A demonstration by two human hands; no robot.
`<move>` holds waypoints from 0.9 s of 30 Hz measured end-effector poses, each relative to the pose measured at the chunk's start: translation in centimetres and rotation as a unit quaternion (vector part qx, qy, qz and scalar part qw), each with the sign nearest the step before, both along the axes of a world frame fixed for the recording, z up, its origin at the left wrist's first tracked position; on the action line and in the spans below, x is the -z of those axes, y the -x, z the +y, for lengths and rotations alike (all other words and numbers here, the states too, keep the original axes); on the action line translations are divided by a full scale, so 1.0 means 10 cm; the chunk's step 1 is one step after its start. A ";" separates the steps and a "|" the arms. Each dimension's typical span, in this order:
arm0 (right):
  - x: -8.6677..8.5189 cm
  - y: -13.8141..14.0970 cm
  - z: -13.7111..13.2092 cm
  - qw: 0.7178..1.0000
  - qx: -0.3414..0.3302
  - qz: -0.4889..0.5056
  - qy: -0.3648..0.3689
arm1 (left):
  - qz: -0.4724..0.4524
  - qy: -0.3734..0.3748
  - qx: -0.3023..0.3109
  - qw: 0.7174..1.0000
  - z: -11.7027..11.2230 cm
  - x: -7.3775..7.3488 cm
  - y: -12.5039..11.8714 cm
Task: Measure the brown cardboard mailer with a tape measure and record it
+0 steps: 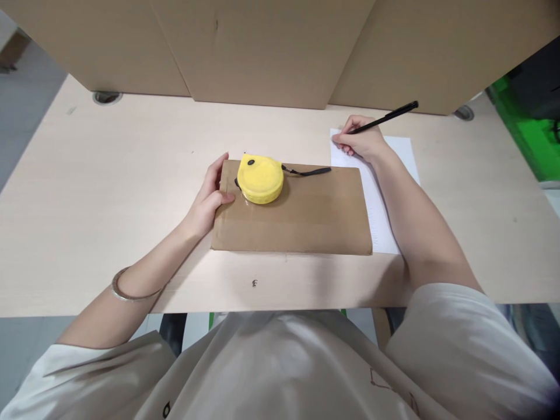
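Observation:
My left hand point(210, 201) grips the left end of a brown cardboard box point(306, 216), its thumb on the top face and its fingers round the far left corner. On top of the box, close to that thumb, lies a yellow tape measure point(261, 179) with a black wrist strap point(311, 172) stretched out to the right. My right hand point(361, 139) is closed on a black pen point(387, 118), the upper end pointing up and right. This hand rests on a white sheet of paper point(400, 151), partly covered by the box and my right forearm. The pen's tip is hidden by my fingers.
Tall cardboard panels point(262, 52) stand along the back of the light wooden table point(109, 192). Cable holes show at the back left point(107, 97) and back right point(464, 112). The table's front edge runs just before my body.

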State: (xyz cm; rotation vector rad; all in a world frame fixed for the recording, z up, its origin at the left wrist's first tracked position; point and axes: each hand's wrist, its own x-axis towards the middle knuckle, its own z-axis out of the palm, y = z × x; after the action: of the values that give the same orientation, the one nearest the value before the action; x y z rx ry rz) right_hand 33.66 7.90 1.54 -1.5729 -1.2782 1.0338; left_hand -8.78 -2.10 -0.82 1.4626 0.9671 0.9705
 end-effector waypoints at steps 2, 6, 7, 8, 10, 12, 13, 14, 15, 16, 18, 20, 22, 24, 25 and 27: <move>0.02 -0.01 0.01 1.000 -0.003 -0.018 0.000 | 0.000 -0.001 0.000 1.000 0.00 0.00 0.00; 0.02 -0.03 0.00 0.999 -0.018 -0.029 0.004 | 0.010 -0.006 -0.005 1.000 0.01 -0.01 0.00; 0.02 -0.03 0.00 0.999 -0.018 -0.027 0.005 | 0.013 -0.008 -0.007 1.000 0.01 -0.01 0.00; 0.01 -0.04 -0.01 1.000 -0.016 -0.024 0.008 | 0.015 -0.008 -0.008 1.000 0.01 -0.01 0.00; 0.01 -0.04 -0.01 1.000 -0.011 -0.021 0.015 | 0.016 -0.007 -0.007 1.000 0.01 -0.01 0.00; 0.01 -0.04 -0.01 1.000 -0.013 -0.021 0.018 | 0.013 -0.007 -0.003 1.000 0.01 -0.02 0.00; 0.01 -0.04 -0.01 0.999 -0.016 -0.021 0.017 | 0.013 -0.009 -0.001 1.000 0.01 -0.02 0.00; 0.02 -0.05 -0.01 1.000 -0.017 -0.021 0.015 | 0.014 -0.011 0.000 1.000 0.01 -0.02 0.00; 0.02 -0.05 -0.01 1.000 -0.015 -0.020 0.009 | 0.015 -0.012 0.000 1.000 0.00 -0.02 0.00; 0.03 -0.06 -0.01 1.000 -0.015 -0.016 0.001 | 0.017 -0.012 -0.001 1.000 0.00 -0.02 0.00; 0.04 -0.07 0.00 1.000 -0.016 -0.006 -0.011 | 0.024 -0.014 -0.001 1.000 0.00 0.00 0.01; 0.05 -0.07 0.01 1.000 -0.021 0.001 -0.013 | 0.039 -0.026 0.006 0.999 0.02 0.03 0.04; 0.06 -0.05 0.03 1.000 -0.018 -0.002 -0.006 | 0.060 -0.051 0.016 0.997 0.04 0.07 0.06; 0.06 -0.02 0.03 1.000 -0.005 -0.009 -0.008 | 0.077 -0.080 0.024 0.993 0.06 0.11 0.08; 0.06 0.00 0.03 1.000 0.001 -0.013 -0.012 | 0.082 -0.092 0.027 0.992 0.07 0.12 0.09; 0.05 0.03 0.02 1.000 0.014 -0.020 -0.017 | 0.085 -0.106 0.031 0.990 0.08 0.14 0.10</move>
State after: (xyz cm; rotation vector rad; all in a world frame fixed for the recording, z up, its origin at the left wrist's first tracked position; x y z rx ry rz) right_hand 33.34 8.14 1.07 -1.5893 -1.2907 0.9624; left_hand -9.74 -1.33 -2.19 1.7670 0.9557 0.9378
